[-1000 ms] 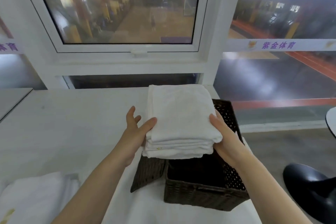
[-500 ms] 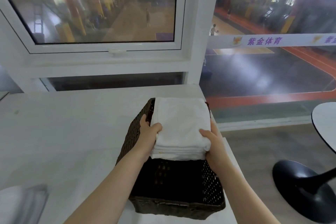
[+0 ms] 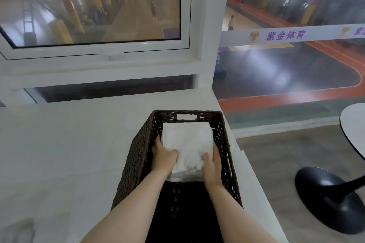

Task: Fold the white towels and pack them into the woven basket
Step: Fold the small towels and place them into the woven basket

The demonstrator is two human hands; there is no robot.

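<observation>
- Towels (image 3: 187, 144): folded white stack, inside the woven basket (image 3: 138, 156), sitting in its far half up against the far end wall. Near edge of the stack shows the layered folds.
- Left hand (image 3: 163, 157): inside the basket, gripping the stack's near-left corner, thumb curled on top of the cloth, fingers down the left side between the towels and the basket's left wall.
- Right hand (image 3: 212, 163): also inside the basket, gripping the near-right corner, thumb on top, fingers wrapped down the right side next to the right wall. Cloth bunches a bit between the two thumbs.
- Both forearms reach in over the basket's near end; near half of the basket interior is dark, contents there can't be made out.
- Basket: dark brown weave, rectangular, cut-out handle slot in the far end wall. Sits on the white table (image 3: 69, 154), close to its right edge.
- Blurred pale shape at the table's near-left corner (image 3: 17, 231), can't tell what it is.
- Behind the table: white-framed window (image 3: 98, 53) with a latch on the bottom rail, overlooking an indoor sports court.
- Right of the table: glass pane with a banner strip (image 3: 286, 34) carrying purple characters, court floor beyond.
- Far right: round white side table (image 3: 353, 124) on a black pedestal base (image 3: 331, 197), on the floor.
</observation>
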